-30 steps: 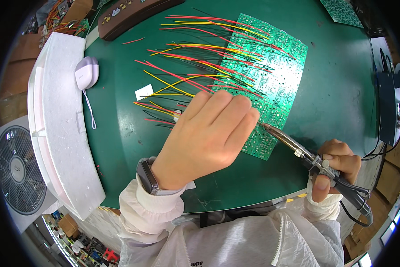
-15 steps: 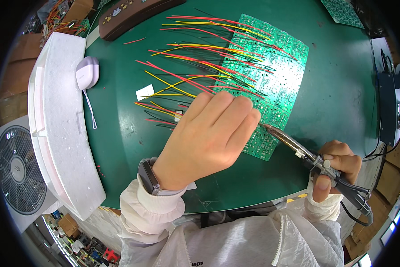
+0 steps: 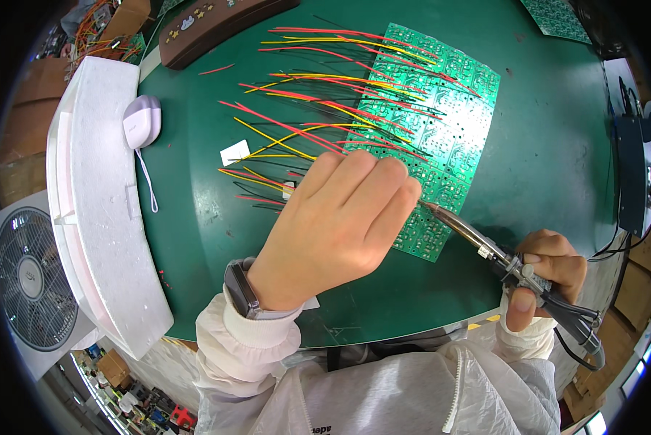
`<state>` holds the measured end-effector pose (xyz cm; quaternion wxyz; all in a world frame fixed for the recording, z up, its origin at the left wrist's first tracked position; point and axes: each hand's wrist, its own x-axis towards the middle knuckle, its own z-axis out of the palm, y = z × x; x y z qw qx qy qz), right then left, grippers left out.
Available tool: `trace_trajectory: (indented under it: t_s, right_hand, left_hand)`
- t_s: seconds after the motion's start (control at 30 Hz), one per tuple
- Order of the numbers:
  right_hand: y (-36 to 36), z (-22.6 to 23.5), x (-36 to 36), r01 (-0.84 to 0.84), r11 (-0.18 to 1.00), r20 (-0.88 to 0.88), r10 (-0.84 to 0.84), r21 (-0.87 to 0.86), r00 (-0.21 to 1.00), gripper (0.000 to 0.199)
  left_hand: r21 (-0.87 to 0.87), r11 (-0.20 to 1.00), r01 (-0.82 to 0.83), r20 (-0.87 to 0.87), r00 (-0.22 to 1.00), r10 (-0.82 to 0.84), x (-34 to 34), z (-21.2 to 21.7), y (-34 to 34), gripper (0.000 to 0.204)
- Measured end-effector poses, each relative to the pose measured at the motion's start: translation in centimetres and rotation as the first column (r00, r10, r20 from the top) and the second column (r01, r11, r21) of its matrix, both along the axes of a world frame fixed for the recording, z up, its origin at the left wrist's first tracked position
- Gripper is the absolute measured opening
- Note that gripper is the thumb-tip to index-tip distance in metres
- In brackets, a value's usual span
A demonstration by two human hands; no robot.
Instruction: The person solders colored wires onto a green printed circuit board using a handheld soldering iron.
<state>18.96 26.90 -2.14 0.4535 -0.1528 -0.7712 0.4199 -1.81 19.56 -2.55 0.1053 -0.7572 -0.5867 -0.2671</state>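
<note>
A green circuit board panel (image 3: 448,156) lies on the green table mat, with red, yellow and black wires (image 3: 325,94) running from it to the left. My left hand (image 3: 347,221) is closed over the board's lower left part, fingers curled downward; what they pinch is hidden beneath the knuckles. In my right hand (image 3: 553,268) is a soldering iron (image 3: 477,243), gripped by its dark handle. The iron slants up and left, its tip beside my left fingers, over the board; whether the tip touches it I cannot tell.
A white foam piece (image 3: 101,203) stands along the left edge, next to a lilac rounded case (image 3: 143,122) with a strap. A brown case (image 3: 220,25) lies at the far left. Another green board (image 3: 557,20) is at the far right. A fan (image 3: 32,275) stands beyond the table.
Both hands stay almost in place. The soldering iron and its tip have shifted very slightly left; the board and wires look the same.
</note>
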Motion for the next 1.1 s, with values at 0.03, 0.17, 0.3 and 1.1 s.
trace_trajectory:
  t_s: [0.03,0.17,0.3,1.1]
  right_hand:
    - [0.0,0.0,0.0,-0.007,1.0,-0.006,0.007,0.006,1.0,0.028]
    - [0.1,-0.1,0.2,-0.027,0.999,-0.004,0.027,0.018,1.0,0.028]
    - [0.2,-0.8,0.4,0.045,0.999,-0.076,-0.044,0.007,0.996,0.031]
    - [2.6,-0.8,0.4,0.765,0.562,-0.102,-0.821,-0.316,0.561,0.029]
  left_hand:
    - [-0.006,1.0,-0.001,0.001,1.0,0.001,0.0,0.0,0.0,0.024]
    - [-0.014,1.0,0.001,0.013,1.0,-0.001,0.1,-0.1,-0.1,0.023]
    - [-0.052,0.999,-0.005,-0.001,1.0,0.005,-0.2,0.0,-0.5,0.025]
    - [0.028,0.999,-0.025,0.047,0.999,0.023,0.1,0.2,-0.7,0.011]
